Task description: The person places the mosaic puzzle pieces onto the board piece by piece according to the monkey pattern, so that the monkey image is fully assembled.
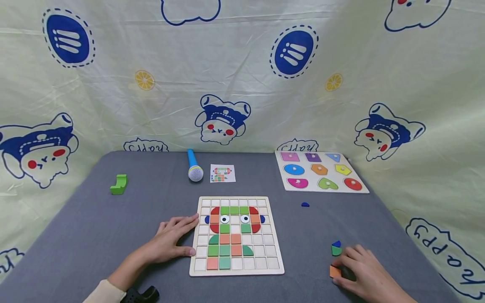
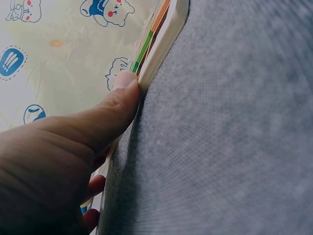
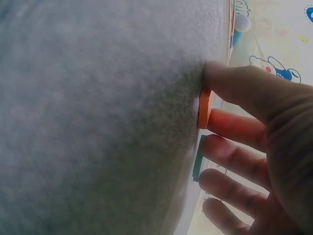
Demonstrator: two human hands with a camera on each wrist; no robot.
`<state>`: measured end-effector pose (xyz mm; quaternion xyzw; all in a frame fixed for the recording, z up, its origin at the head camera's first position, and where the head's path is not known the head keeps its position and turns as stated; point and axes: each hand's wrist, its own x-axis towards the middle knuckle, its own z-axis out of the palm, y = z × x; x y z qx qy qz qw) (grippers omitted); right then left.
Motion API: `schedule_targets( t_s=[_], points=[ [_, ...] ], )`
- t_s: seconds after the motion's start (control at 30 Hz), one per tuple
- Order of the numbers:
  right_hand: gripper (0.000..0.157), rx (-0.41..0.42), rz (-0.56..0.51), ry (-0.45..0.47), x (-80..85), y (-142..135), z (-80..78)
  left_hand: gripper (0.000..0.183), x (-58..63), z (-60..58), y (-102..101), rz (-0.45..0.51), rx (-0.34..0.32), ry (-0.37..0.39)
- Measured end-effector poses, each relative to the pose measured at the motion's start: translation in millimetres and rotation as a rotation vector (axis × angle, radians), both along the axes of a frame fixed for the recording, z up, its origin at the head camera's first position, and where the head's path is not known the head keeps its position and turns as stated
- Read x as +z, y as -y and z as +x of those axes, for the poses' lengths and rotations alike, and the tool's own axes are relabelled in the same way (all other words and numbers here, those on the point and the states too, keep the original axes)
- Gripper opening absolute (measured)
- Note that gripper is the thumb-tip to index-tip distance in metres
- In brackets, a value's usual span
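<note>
A white grid board (image 1: 278, 265) holds red, green, orange and blue tiles and two eye tiles, laid out as a figure. My left hand (image 1: 172, 237) rests at its left side, fingertips and thumb touching the edge. In the left wrist view, the thumb (image 2: 120, 105) lies against the board's side. On the cloth to the right, my right hand (image 1: 361, 269) pinches an orange tile (image 1: 335, 272) between thumb and index finger. Just beyond it lie a green tile (image 1: 336, 251) with a rounded corner and a blue triangular tile (image 1: 336, 243).
A blue half-round tile (image 1: 305, 205) lies right of the board. Behind the board are a blue toy microphone (image 1: 195, 171) and a small picture card (image 1: 232, 179). A shape-puzzle board (image 1: 313, 179) stands at back right, a green block (image 1: 120, 184) at back left.
</note>
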<state>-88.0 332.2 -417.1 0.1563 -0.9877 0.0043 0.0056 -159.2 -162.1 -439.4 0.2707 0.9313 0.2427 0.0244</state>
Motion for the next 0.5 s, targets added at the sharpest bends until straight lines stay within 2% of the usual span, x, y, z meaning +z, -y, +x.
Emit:
schedule_targets(
  t_s=[0.27, 0.5],
  points=[
    [0.025, 0.014, -0.004, 0.027, -1.7, -4.2, -0.6, 0.081, -0.9, 0.2, 0.1, 0.007, -0.006, -0.016],
    [0.022, 0.048, -0.017, -0.003, 1.3, 2.7, -1.2, 0.081, -1.4, -0.1, 0.3, 0.009, -0.007, -0.017]
  ],
)
